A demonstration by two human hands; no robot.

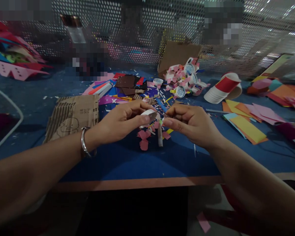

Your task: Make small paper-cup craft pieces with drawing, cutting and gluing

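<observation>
My left hand point(123, 123), with a metal bangle on its wrist, is closed around a small white paper cup point(148, 116) held on its side above the blue table point(127, 160). My right hand point(190, 124) is closed in a pinch right beside the cup's mouth; what it pinches is too small to make out. Below the two hands lie several pink paper pieces point(144, 139) and a thin whitish stick-like thing point(160, 137) on the table.
A torn corrugated cardboard sheet point(72, 119) lies at the left. A stack of red and white cups point(222, 88) lies on its side at the right, next to coloured paper sheets point(248, 126). Decorated cups point(184, 82), scraps and a perforated metal screen point(147, 29) are behind.
</observation>
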